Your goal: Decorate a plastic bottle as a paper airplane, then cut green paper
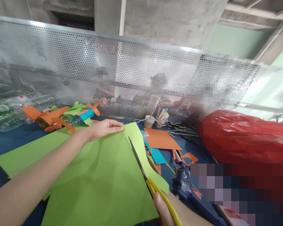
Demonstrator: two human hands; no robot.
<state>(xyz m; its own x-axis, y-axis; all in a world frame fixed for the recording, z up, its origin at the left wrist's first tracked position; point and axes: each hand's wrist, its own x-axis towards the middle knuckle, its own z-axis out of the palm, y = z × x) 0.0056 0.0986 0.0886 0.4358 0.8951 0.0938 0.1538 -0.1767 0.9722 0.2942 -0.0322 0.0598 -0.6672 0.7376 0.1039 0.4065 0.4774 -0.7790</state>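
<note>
A large sheet of light green paper (96, 182) fills the middle of the view, lifted off the table. My left hand (106, 129) pinches its far edge between thumb and fingers. My right hand (164, 207), partly cut off at the bottom, is closed around the yellow handles of a pair of scissors (160, 194). The scissors' blades lie in a cut that runs up the paper, with a curving strip to their right. Another green sheet (30, 149) lies underneath, to the left.
Plastic bottles (9, 113) and paper-covered bottles (54, 117) stand at the back left. Two cups (149, 121) hold pens. Orange paper (163, 138), blue paper (157, 155) and a glue gun (186, 185) lie right, near a red plastic bag (245, 138). A perforated metal screen (68, 62) borders the table.
</note>
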